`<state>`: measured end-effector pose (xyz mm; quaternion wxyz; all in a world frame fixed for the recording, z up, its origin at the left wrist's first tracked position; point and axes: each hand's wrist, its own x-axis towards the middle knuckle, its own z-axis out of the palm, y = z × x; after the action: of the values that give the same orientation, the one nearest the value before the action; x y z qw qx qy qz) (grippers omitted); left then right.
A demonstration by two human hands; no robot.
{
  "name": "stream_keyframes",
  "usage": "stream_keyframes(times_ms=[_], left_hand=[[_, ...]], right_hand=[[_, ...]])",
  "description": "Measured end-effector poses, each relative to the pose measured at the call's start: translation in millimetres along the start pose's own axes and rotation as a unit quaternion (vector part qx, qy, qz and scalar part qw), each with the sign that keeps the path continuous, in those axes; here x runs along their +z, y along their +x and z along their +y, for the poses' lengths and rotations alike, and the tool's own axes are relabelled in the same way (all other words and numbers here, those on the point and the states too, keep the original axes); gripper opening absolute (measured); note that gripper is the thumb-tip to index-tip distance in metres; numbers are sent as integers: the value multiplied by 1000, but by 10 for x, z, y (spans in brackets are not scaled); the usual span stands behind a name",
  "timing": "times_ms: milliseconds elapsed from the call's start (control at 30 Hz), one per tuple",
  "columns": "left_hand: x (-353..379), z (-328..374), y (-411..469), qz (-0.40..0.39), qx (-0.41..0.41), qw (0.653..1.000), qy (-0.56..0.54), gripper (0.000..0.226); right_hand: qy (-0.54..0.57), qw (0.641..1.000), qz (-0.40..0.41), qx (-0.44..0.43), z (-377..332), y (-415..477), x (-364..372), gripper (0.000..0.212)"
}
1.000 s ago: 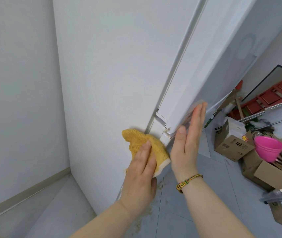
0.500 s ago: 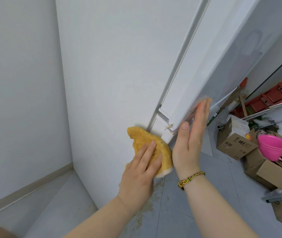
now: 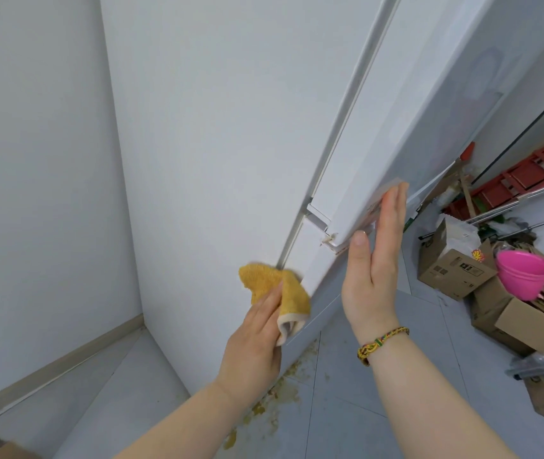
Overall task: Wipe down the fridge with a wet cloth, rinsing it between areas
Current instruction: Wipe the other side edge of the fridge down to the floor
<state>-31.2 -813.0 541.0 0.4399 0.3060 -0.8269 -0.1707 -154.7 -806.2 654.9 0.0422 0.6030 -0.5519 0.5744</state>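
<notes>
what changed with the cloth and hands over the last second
The left hand slid the yellow cloth down the fridge side, away from the door's bottom corner, and now pinches it more loosely, with a pale fold hanging below the fingers. Nothing was let go. The right hand stayed flat against the lower edge of the open fridge door. The pink bowl and cardboard boxes did not move.

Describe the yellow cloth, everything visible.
The yellow cloth is a mustard terry rag with a looped, fuzzy nap and a pale cream hemmed edge at its lower corner. It is bunched and folded, not spread flat. The left hand holds it in a grip, fingers laid over it, pressing its upper part against the white fridge side near the door seam. Slightly motion-blurred; wetness cannot be told.
</notes>
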Motion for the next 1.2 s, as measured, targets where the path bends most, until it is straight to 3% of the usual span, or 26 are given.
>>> stream_keyframes(times_ms=[67,133,267,367,533,733,833,967,1067,1200], left_hand=[[-39,23,-130,-49,-96,994,-35,65],[-167,161,-29,-82,-170,972,-141,57],[-395,380,394,-7,-129,964,-233,53],[-350,291,322,-36,-126,962,-238,51],[-120,8,-151,-104,-275,913,-282,43],[-313,206,287,-37,-230,919,-320,47],[-230,231,184,-39,-236,918,-318,45],[-26,92,-170,-68,-316,892,-315,41],[109,-96,-341,-115,-388,860,-312,56],[165,-143,-376,-122,-433,835,-316,61]], right_hand=[[8,1000,6,11,-29,0,29,41],[14,1000,18,8,-40,-12,55,39],[23,999,21,31,-60,-6,65,40],[-3,1000,15,10,-54,-21,16,41],[-22,998,-32,44,31,-202,23,51],[-16,999,-15,42,84,-215,84,52],[-11,999,-19,40,97,-229,82,49],[-29,999,-18,26,139,-233,102,51],[-29,1000,0,6,182,-257,143,55],[-27,999,21,-21,239,-333,194,59]])
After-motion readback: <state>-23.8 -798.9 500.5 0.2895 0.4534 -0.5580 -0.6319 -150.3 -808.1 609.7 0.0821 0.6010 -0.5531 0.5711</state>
